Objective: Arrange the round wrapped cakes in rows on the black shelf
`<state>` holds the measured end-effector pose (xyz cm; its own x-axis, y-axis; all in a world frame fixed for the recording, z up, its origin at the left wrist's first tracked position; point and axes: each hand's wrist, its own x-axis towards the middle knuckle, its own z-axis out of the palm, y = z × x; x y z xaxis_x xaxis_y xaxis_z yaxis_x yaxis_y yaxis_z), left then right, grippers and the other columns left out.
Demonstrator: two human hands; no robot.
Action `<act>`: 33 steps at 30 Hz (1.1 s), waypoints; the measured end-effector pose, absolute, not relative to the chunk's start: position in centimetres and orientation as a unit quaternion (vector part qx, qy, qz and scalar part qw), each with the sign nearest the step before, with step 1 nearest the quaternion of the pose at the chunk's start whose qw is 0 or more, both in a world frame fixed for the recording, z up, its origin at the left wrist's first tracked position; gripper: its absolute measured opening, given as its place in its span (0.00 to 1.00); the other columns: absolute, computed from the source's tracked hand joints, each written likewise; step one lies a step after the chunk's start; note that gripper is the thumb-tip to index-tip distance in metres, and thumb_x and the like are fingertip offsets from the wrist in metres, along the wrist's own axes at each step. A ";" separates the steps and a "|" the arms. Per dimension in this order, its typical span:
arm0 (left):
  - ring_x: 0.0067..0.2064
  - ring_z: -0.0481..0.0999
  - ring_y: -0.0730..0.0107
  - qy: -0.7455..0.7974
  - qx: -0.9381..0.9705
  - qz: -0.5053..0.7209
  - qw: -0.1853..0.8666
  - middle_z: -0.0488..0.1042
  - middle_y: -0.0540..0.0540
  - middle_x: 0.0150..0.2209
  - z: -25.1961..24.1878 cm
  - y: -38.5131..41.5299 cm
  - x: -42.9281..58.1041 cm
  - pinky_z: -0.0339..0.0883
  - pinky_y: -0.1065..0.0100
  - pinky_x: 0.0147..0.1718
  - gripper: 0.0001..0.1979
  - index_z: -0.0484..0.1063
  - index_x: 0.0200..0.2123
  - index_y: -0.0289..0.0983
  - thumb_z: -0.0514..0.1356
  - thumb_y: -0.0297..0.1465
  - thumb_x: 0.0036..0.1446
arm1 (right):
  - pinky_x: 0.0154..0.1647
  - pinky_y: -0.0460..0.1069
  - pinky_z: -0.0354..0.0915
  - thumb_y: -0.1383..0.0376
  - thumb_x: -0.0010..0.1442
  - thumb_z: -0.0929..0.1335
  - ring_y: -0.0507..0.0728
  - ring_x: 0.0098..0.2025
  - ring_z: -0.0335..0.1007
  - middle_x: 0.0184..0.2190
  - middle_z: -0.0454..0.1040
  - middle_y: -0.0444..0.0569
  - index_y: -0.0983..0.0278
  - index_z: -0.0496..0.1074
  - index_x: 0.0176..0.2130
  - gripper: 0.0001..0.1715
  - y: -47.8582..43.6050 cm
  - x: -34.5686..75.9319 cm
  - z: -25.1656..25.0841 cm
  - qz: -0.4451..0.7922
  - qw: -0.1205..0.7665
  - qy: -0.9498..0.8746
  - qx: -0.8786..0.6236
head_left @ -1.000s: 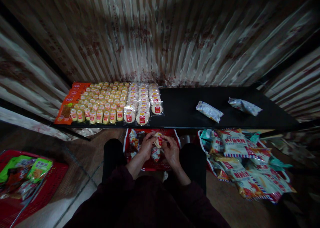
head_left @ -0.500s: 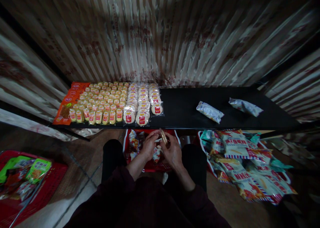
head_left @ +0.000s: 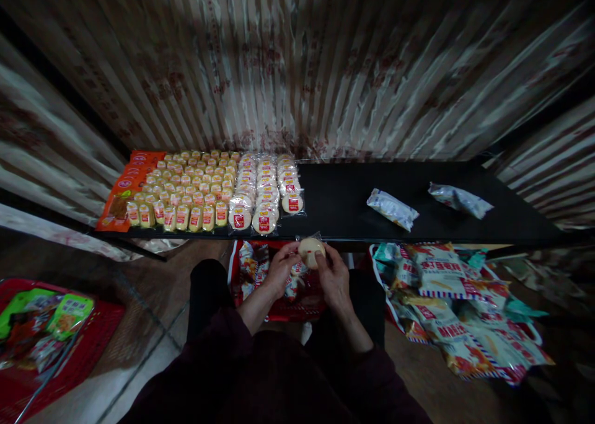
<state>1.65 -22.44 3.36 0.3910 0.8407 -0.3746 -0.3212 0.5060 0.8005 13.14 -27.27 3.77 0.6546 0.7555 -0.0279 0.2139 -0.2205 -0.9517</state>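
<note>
A pale round cake in a clear wrapper (head_left: 310, 251) is held flat side up just below the front edge of the shelf. My right hand (head_left: 333, 276) grips it from the right, thumb on top. From the left, my left hand (head_left: 281, 270) has its fingers closed at the wrapper's edge. Below both hands is a red basket (head_left: 297, 313) with several red, white and blue packets (head_left: 253, 266). Similar round wrapped cakes (head_left: 264, 220) lie in overlapping rows on the black shelf (head_left: 334, 194).
Small yellow wrapped cakes (head_left: 183, 217) and orange packets (head_left: 121, 194) fill the shelf's left part. Two white packets (head_left: 393, 209) lie at its right. Large snack bags (head_left: 441, 322) overflow a basket on the right; another red basket (head_left: 100, 331) stands at left. Striped curtain (head_left: 279, 64) hangs behind.
The round cake has turned from edge-on to flat side up and risen slightly toward the shelf edge. My right hand has shifted a little right, with its thumb now on top.
</note>
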 end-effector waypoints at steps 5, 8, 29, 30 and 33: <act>0.44 0.72 0.64 0.429 0.313 0.390 0.752 0.73 0.41 0.46 3.6 -22.4 1.7 0.64 0.66 0.44 0.22 0.72 0.45 0.38 0.64 0.25 0.43 | 0.44 0.54 0.66 0.50 0.49 0.68 0.60 0.41 0.71 0.41 0.76 0.52 0.64 0.72 0.45 0.28 -27.0 13.7 2.5 0.314 0.582 -0.250 -0.707; 0.41 0.72 0.66 0.448 0.301 0.382 0.750 0.72 0.41 0.44 3.6 -22.3 1.6 0.64 0.66 0.43 0.25 0.70 0.48 0.38 0.65 0.27 0.43 | 0.38 0.51 0.68 0.50 0.47 0.69 0.58 0.38 0.72 0.40 0.76 0.51 0.64 0.71 0.45 0.30 -26.8 13.6 1.9 0.339 0.614 -0.200 -0.684; 0.50 0.70 0.59 0.402 0.252 0.371 0.798 0.74 0.42 0.47 4.0 -23.1 2.5 0.63 0.62 0.47 0.17 0.75 0.40 0.38 0.67 0.36 0.44 | 0.51 0.56 0.65 0.54 0.58 0.62 0.60 0.48 0.71 0.47 0.75 0.54 0.63 0.71 0.49 0.24 -26.9 12.8 3.9 0.132 0.489 -0.422 -0.752; 0.52 0.69 0.59 0.387 0.239 0.375 0.808 0.73 0.43 0.48 4.2 -23.2 2.6 0.62 0.62 0.48 0.18 0.75 0.40 0.38 0.67 0.37 0.44 | 0.51 0.56 0.65 0.55 0.59 0.61 0.60 0.48 0.71 0.46 0.75 0.54 0.63 0.71 0.49 0.24 -27.0 12.6 4.0 0.115 0.479 -0.446 -0.747; 0.55 0.67 0.59 0.346 0.222 0.393 0.823 0.73 0.44 0.49 4.7 -23.3 2.8 0.61 0.63 0.51 0.19 0.75 0.40 0.38 0.67 0.41 0.44 | 0.52 0.57 0.65 0.59 0.60 0.61 0.60 0.49 0.70 0.47 0.75 0.53 0.62 0.71 0.50 0.22 -27.1 12.2 4.0 0.072 0.450 -0.512 -0.728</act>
<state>2.80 -23.35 4.71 0.4531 0.7996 -0.3943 -0.4925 0.5931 0.6369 12.15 -27.15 3.97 0.4654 0.8101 0.3564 0.6805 -0.0700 -0.7294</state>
